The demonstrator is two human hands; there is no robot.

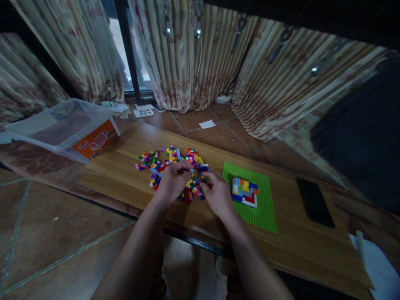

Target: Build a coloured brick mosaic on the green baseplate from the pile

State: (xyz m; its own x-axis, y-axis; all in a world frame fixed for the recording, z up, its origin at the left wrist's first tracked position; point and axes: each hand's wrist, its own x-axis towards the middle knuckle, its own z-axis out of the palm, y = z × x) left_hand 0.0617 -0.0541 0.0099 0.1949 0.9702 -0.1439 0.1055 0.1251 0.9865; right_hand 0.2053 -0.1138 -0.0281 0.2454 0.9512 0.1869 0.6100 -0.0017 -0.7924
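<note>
A loose pile of small, many-coloured toy bricks (189, 194) lies on the wooden board. My left hand (173, 180) reaches over the middle of it, index finger and thumb stretched out and slightly apart among the bricks. At the pile's right side is my right hand (218, 191), its fingers bent but parted, tips close to the bricks. No brick shows clearly in either hand. To the right, a green baseplate (262, 216) carries a low block of joined bricks (245, 192) in blue, yellow, orange, red and white.
A black phone (315, 202) lies on the wooden board (290, 241) right of the baseplate. At the left stands a clear plastic bin (62, 125) with an orange label. Striped curtains (193, 62) hang behind, and a white paper (207, 124) lies on the tiled floor.
</note>
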